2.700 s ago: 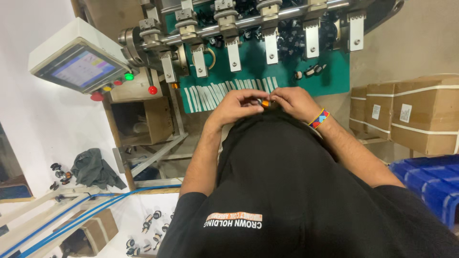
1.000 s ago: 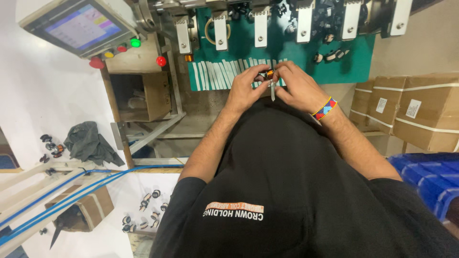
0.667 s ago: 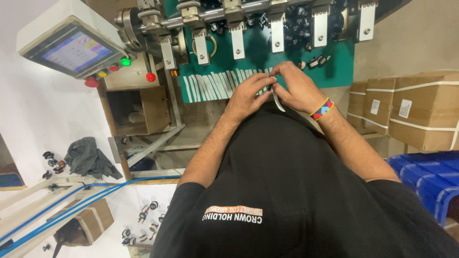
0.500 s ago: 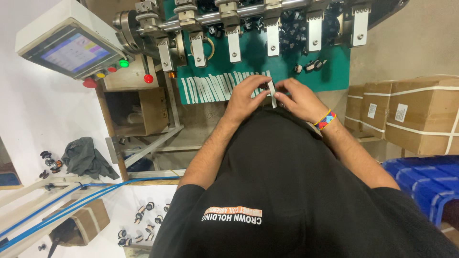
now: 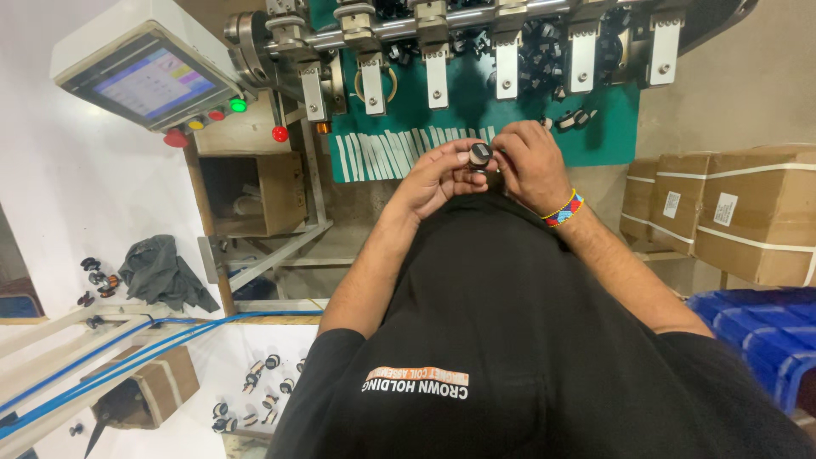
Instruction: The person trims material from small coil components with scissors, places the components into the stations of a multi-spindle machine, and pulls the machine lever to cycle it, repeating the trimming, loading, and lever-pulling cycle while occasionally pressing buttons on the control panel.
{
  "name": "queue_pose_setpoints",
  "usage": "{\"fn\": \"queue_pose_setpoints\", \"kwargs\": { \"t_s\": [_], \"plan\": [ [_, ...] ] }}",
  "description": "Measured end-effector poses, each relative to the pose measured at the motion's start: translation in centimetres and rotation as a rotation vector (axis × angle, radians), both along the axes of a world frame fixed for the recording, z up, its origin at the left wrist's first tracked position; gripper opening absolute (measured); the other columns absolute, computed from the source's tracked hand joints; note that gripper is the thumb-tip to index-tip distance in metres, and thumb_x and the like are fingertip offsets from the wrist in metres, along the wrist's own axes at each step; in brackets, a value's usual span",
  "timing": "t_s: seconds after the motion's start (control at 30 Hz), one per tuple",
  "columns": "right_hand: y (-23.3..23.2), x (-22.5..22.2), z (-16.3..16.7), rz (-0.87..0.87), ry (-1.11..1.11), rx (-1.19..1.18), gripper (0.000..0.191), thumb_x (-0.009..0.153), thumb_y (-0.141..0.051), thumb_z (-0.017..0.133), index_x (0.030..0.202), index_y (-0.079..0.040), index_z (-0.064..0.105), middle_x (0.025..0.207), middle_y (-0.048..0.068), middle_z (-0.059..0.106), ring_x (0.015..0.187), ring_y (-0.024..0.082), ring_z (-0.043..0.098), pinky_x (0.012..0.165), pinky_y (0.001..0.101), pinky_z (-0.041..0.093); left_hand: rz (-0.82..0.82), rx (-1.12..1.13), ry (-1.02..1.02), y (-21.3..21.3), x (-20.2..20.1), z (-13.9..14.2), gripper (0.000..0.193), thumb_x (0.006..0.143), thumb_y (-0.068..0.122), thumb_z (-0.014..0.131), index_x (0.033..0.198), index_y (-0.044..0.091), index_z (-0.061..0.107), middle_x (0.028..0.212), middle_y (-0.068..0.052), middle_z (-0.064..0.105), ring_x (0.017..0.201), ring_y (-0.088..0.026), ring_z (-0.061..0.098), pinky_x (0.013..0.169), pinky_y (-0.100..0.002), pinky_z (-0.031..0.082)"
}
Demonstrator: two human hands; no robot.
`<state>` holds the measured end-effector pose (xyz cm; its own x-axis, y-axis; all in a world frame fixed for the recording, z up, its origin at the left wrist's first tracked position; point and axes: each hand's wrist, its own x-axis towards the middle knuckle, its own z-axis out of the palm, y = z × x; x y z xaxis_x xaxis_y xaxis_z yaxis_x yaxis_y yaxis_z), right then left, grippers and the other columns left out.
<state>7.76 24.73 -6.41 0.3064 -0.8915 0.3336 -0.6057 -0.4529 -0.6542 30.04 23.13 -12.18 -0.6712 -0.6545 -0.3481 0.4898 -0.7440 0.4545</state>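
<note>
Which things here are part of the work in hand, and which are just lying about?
In use:
left hand
right hand
small dark coil part held between both
white strips on the green mat

Lying about:
grey cloth
cardboard boxes
blue crate
touchscreen panel

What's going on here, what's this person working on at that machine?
A person in a black shirt holds a small dark round part up in front of them, pinched between the left hand and right hand. Just beyond the hands is a green mat with a row of white strips, under a row of metal clamps. A touchscreen panel sits to the left.
</note>
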Motion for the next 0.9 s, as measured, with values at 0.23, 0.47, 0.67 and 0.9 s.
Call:
{"fn": "queue_pose_setpoints", "kwargs": {
  "t_s": [0.23, 0.47, 0.67, 0.9],
  "plan": [
    [0.1, 3.5, -1.3, -0.058, -0.099, 0.21, 0.027, 0.099, -0.012, 0.071, 0.122, -0.001, 0.063, 0.108, 0.01, 0.069, 0.104, 0.032, 0.063, 0.09, 0.0454, 0.049, 0.007, -0.102, -0.149, 0.4, 3.4, 0.1, 0.032, 0.104, 0.01, 0.061, 0.133, -0.004, 0.06, 0.119, -0.014, 0.071, 0.096, -0.022, 0.076, 0.092, -0.037, 0.062],
    [-0.7, 4.3, -2.0, -0.02, -0.292, 0.623, 0.031, 0.101, -0.018, 0.069, 0.127, -0.002, 0.066, 0.107, 0.009, 0.072, 0.094, 0.018, 0.069, 0.084, 0.0316, 0.055, 0.073, -0.891, -0.924, 1.4, 4.5, 1.9, 0.067, 0.086, 0.007, 0.075, 0.149, 0.018, 0.052, 0.117, -0.007, 0.074, 0.058, -0.007, 0.059, 0.059, -0.026, 0.053],
    [-1.1, 6.2, -1.3, 0.008, -0.16, 0.558, 0.016, 0.098, -0.015, 0.07, 0.108, -0.003, 0.073, 0.097, 0.011, 0.069, 0.083, 0.022, 0.068, 0.073, 0.0357, 0.054, 0.088, -1.007, -1.0, 1.7, 5.4, 2.4, 0.076, 0.085, 0.013, 0.076, 0.153, 0.02, 0.044, 0.121, -0.005, 0.074, 0.055, -0.013, 0.056, 0.055, -0.029, 0.051],
    [0.0, 7.2, 0.0, -0.063, 0.101, 0.138, 0.007, 0.095, -0.012, 0.072, 0.099, -0.005, 0.071, 0.092, 0.011, 0.066, 0.089, 0.034, 0.063, 0.078, 0.0467, 0.046, 0.273, -1.129, -1.145, 3.1, 3.5, 1.6, 0.07, 0.088, 0.015, 0.075, 0.152, 0.022, 0.046, 0.119, -0.005, 0.073, 0.082, -0.021, 0.069, 0.072, -0.034, 0.058]
  ]
}}
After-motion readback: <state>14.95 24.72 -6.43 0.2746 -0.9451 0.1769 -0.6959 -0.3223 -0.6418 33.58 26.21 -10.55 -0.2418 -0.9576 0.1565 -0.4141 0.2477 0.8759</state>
